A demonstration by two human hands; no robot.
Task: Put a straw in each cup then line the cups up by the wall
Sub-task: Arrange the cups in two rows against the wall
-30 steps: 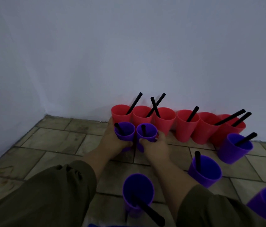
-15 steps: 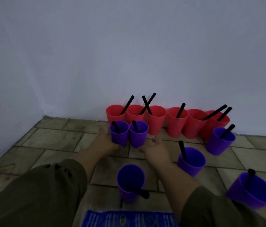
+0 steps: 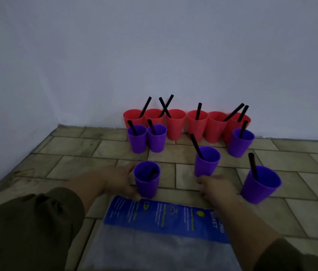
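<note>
Several red cups (image 3: 175, 124) with black straws stand in a row against the wall. Two purple cups (image 3: 146, 137) with straws stand side by side in front of the row's left end. My left hand (image 3: 119, 178) curls around the left side of a nearer purple cup (image 3: 147, 179), thumb and fingers touching it; its straw lies low inside. My right hand (image 3: 215, 187) sits at the base of another purple cup (image 3: 206, 161), fingers apart and not around it. Two more purple cups (image 3: 240, 141) (image 3: 259, 184) with straws stand to the right.
A blue and clear plastic bag (image 3: 164, 218) lies flat on the tiled floor just under my wrists. The walls meet in a corner at the far left (image 3: 58, 122). Bare tiles lie left of the cups.
Both hands let go of the two purple cups by the red row and pulled back toward me. The left now touches the nearer purple cup, the right reaches the middle one.
</note>
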